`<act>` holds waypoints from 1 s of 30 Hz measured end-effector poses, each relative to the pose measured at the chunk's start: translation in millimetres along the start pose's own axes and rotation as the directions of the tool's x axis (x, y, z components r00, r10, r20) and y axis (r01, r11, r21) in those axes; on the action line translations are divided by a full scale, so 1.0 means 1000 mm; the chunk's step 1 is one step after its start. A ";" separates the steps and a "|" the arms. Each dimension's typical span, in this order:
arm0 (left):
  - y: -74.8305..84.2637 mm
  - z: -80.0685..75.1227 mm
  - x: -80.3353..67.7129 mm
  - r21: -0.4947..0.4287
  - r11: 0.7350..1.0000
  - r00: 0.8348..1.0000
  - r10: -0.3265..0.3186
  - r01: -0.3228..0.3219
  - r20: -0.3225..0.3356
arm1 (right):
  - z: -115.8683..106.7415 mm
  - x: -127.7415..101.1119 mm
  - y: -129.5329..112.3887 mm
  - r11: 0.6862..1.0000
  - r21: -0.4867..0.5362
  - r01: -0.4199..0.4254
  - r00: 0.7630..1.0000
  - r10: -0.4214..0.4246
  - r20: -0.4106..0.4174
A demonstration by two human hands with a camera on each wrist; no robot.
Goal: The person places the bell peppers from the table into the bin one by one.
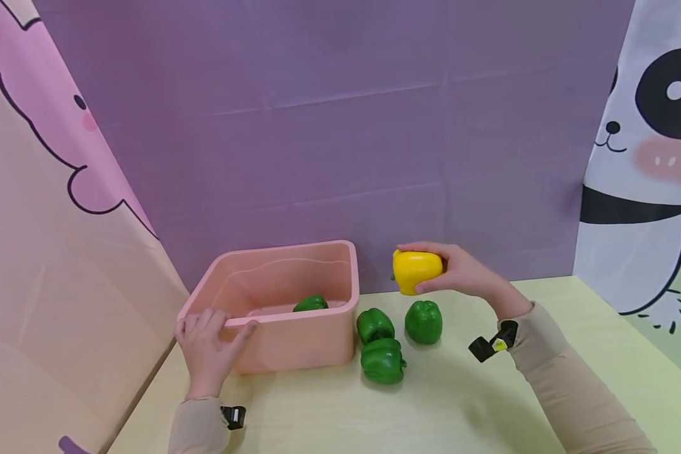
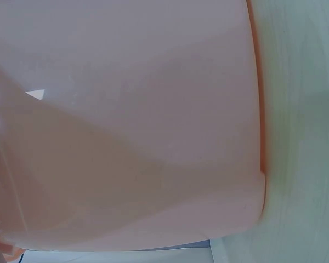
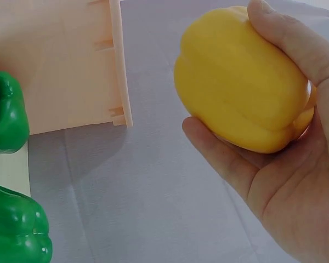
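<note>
My right hand (image 1: 459,271) holds a yellow bell pepper (image 1: 415,271) in the air, right of the pink bin (image 1: 295,343). In the right wrist view the thumb and fingers wrap round the yellow pepper (image 3: 241,82). My left hand (image 1: 210,347) grips the bin's near rim at its left corner, fingers over the edge and thumb along it. Inside the bin lies a green bell pepper (image 1: 311,303), partly hidden by the near wall. Only the bin's pink wall (image 2: 153,137) and the table beside it show in the left wrist view.
Several green bell peppers sit on the pale table (image 1: 459,403) right of the bin: one against its side (image 1: 375,326), one nearer me (image 1: 383,361), one farther right (image 1: 424,322). A purple cloth (image 1: 346,126) hangs behind. Printed cartoon sheets stand at both sides.
</note>
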State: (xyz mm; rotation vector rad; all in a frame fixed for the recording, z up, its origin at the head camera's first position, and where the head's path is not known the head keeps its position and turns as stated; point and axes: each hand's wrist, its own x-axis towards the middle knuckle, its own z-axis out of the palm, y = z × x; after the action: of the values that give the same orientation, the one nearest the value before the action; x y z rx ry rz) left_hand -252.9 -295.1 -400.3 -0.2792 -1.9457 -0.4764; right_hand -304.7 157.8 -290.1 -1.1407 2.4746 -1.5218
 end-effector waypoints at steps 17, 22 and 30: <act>-0.002 -0.002 -0.001 0.011 1.000 0.999 -0.020 0.020 0.025 | 0.000 0.028 -0.008 1.000 -0.011 0.001 1.000 -0.001 0.010; -0.001 -0.003 -0.001 0.003 1.000 1.000 -0.011 0.011 0.013 | 0.001 0.041 -0.011 1.000 -0.001 0.003 1.000 -0.003 0.009; -0.003 -0.008 -0.001 0.022 1.000 1.000 -0.015 0.015 0.020 | 0.004 0.063 -0.023 1.000 0.019 0.013 1.000 -0.014 0.011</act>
State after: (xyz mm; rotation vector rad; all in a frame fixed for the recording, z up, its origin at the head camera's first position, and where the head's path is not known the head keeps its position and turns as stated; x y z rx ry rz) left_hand -247.4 -301.3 -398.5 -0.2565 -1.9728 -0.4630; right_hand -336.6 111.2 -253.1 -1.1618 2.4457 -1.5347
